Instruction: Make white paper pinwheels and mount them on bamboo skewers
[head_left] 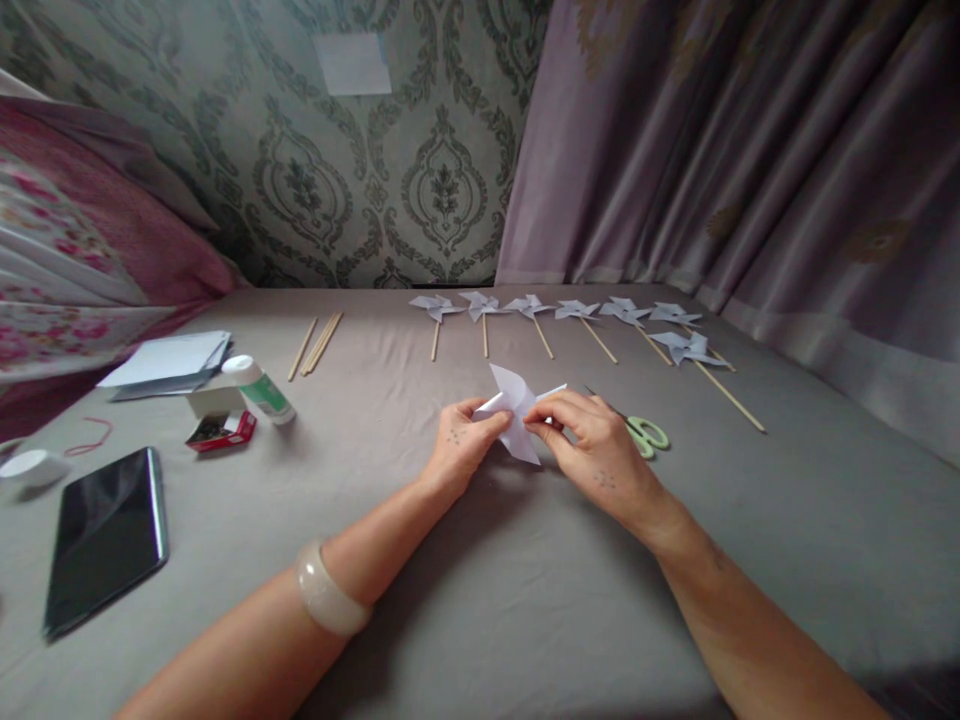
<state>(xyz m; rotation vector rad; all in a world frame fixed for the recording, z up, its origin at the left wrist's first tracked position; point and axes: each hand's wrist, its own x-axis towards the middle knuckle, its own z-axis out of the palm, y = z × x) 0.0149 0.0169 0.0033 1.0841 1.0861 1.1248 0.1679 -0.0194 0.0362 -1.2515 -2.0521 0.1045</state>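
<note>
Between my two hands, just above the cloth, is a white paper pinwheel (517,437) with its blades folded toward the middle. My left hand (466,440) grips it from the left side, thumb across the front of the paper. From the right, my right hand (592,435) pinches near the pinwheel's centre with thumb and fingertips; whether a small pin is between them I cannot tell. No stick shows on this pinwheel. Scissors with green handles (646,436) lie just beyond my right hand, their blades partly hidden by it.
Several finished pinwheels on sticks (484,305) line the back of the table (465,600). Loose wooden sticks (322,343), a paper stack (169,358), a glue bottle (260,390), a small red box (222,430), a white cap (34,467) and a tablet (106,540) lie left.
</note>
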